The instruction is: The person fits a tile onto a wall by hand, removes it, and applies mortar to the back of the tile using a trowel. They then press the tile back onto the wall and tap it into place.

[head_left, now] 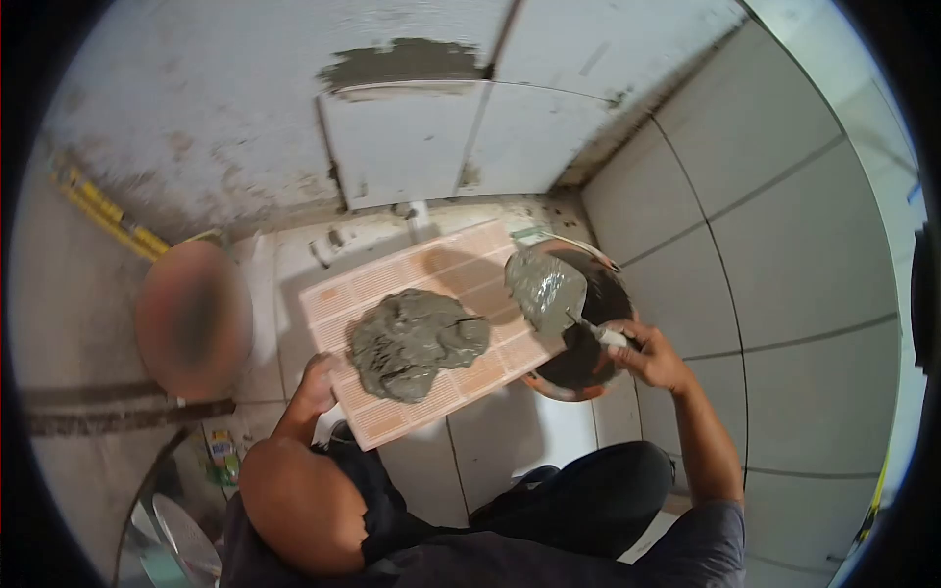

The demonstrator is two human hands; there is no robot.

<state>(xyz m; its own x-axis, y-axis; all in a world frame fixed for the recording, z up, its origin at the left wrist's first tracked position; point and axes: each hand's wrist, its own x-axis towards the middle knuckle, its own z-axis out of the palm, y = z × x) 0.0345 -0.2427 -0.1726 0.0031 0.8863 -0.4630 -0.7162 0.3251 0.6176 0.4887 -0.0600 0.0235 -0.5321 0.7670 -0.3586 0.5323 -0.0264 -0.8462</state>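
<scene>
A tile (446, 269) lies back side up, its ribbed terracotta face tilted across the middle of the view. My left hand (316, 384) grips its left edge. On the tile sits a thick mound of wet grey mortar (417, 343). My right hand (649, 355) is closed around the pale handle of a trowel (546, 290), whose blade is coated with mortar. The blade hangs over the tile's right end and the near side of an orange bucket (627, 306). Dark grey material shows inside the bucket, partly hidden by the trowel and tile.
White tiles (407, 142) cover the lower wall ahead, with a mortar patch (402, 64) above them. A tiled wall (784, 265) rises close on the right. At left are a blurred reddish round shape (193, 318), a yellow level-like bar (108, 208) and a small green packet (222, 456).
</scene>
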